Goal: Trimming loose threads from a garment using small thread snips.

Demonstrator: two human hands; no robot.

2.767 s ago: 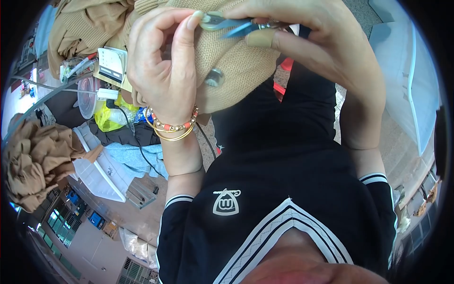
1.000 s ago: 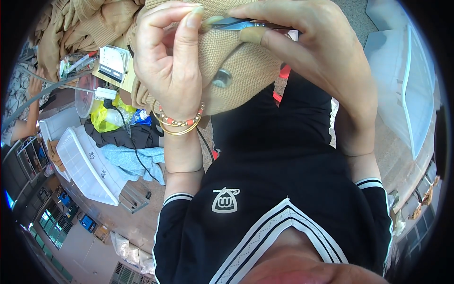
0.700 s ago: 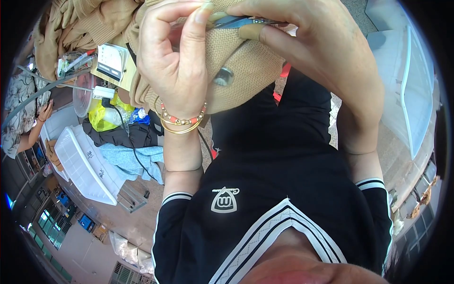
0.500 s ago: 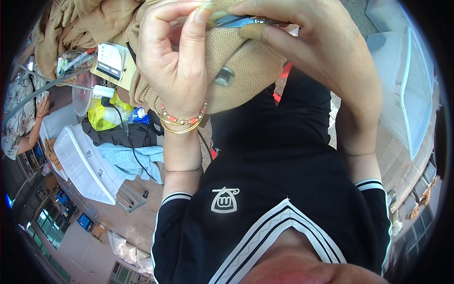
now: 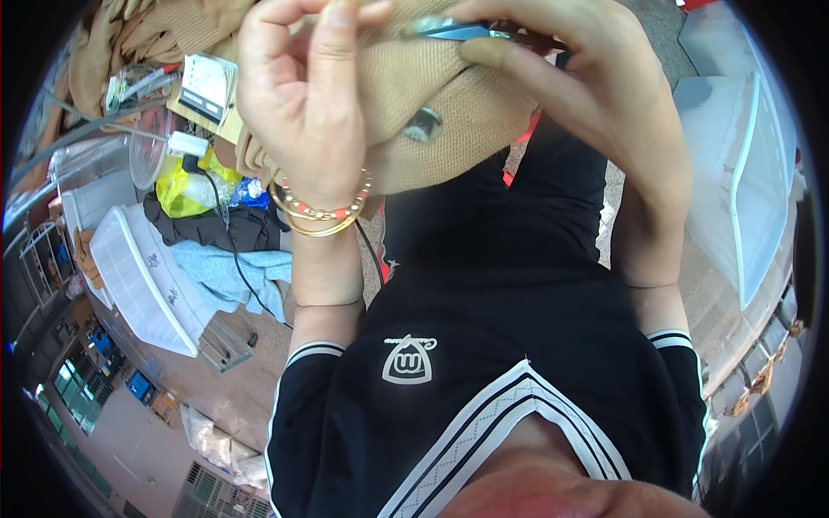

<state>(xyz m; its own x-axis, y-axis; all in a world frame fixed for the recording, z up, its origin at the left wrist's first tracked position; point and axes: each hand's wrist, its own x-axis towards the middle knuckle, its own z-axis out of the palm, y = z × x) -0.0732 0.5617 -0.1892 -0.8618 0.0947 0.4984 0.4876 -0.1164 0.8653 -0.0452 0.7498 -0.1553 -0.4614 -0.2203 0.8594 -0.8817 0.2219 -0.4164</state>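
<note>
Concrete floor (image 5: 250,380) fills the lower left of the view, with a cluttered work area along the left edge.

High in the middle, a piece of tan knitted fabric (image 5: 449,112) is held up between both hands, in front of the person's black shirt (image 5: 484,345). A round metal button (image 5: 421,126) sits on the fabric's face, near its middle. The left hand (image 5: 306,104) grips the fabric's left side, fingers curled over the top edge and the thumb pressed against the cloth; beaded and gold bracelets (image 5: 319,211) ring its wrist. The right hand (image 5: 596,95) closes on a small blue-handled tool (image 5: 453,28), held flat across the fabric's top edge, with the thumb lying on the cloth just beneath it. The tool's working end is hidden behind the fingers, so its kind cannot be told.

Further left, more tan fabric (image 5: 147,34) is heaped near the top edge. Below it lie a white box (image 5: 207,82), a clear plastic container (image 5: 147,151), a yellow bag (image 5: 181,186), a dark cloth (image 5: 224,229) and a light blue cloth (image 5: 233,272), with a black cable (image 5: 233,268) trailing across them. A white tray (image 5: 138,281) leans beside the blue cloth. On the right stands a clear plastic bin (image 5: 743,173).
</note>
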